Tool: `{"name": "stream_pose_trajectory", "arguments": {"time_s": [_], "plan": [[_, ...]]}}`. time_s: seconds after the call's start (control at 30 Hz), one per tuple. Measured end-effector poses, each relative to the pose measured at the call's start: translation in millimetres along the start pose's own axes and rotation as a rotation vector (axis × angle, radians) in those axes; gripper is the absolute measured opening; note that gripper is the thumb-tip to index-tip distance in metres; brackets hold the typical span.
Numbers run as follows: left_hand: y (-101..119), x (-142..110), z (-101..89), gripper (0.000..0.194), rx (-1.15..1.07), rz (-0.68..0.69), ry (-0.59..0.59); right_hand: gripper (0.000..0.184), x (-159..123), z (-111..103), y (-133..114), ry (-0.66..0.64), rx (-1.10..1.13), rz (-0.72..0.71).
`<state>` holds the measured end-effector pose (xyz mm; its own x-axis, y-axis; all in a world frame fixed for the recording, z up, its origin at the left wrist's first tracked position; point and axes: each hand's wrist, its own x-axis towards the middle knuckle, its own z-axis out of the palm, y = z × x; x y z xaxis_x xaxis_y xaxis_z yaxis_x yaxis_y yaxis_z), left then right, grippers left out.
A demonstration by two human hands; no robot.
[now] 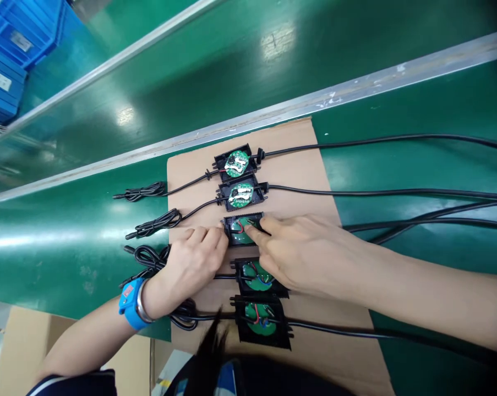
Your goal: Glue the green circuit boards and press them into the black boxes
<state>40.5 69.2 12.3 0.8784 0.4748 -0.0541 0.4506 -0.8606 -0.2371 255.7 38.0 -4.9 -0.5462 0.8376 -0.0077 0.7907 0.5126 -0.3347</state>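
Five shallow black plastic housings with round green circuit boards lie in a column on a cardboard sheet. My left hand (196, 256) has its fingers curled at the left end of the middle housing (231, 240), where its lead enters; the grip's underside is hidden. From the right, my right hand (293, 247) holds that housing's right end, one fingertip pressing onto the circuit board (240, 237) beside a red wire. Above are two housings with white-coated boards, the top housing (221, 159) and the second housing (228, 203). Below my hands sit the fourth housing (242, 289) and the nearest housing (268, 341).
Bundled black leads (159, 223) lie to the left, and thick black cables (397, 192) run off right. Beneath is a cardboard sheet (301, 137) on a green bench. A metal rail (334, 99) crosses behind; blue bins (21, 33) stand upper left. A cardboard box (29, 341) is lower left.
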Motion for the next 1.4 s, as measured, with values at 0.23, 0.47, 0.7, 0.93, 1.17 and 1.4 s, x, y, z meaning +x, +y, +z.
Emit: {"name": "stream_pose_trajectory", "arguments": {"time_s": [0.23, 0.47, 0.7, 0.93, 1.17, 1.4], "plan": [[-3.8, 11.0, -4.1, 0.017, -0.319, 0.027, 0.104, 0.041, -5.7, -8.2, 13.9, -0.039, 0.082, -0.018], [-3.8, 15.3, 14.6, 0.026, -0.362, 0.161, 0.113, 0.007, -16.6, -24.2, 23.7, -0.096, 0.181, 0.082], [1.8, 12.6, 19.3, 0.024, -0.392, 0.155, 0.165, 0.019, -13.3, -11.4, 20.0, 0.063, 0.228, -0.054], [5.8, 13.9, 19.9, 0.028, -0.369, 0.124, 0.155, 0.019, -19.8, 17.7, 31.2, 0.301, 0.019, -0.096], [14.2, 19.6, 14.0, 0.035, -0.298, 0.112, 0.149, 0.022, -16.5, 17.3, 25.2, 0.253, -0.221, -0.172], [13.1, 22.2, 10.5, 0.039, -0.309, 0.071, 0.118, 0.023, -17.3, 18.9, 31.2, 0.252, -0.098, -0.114]]}}
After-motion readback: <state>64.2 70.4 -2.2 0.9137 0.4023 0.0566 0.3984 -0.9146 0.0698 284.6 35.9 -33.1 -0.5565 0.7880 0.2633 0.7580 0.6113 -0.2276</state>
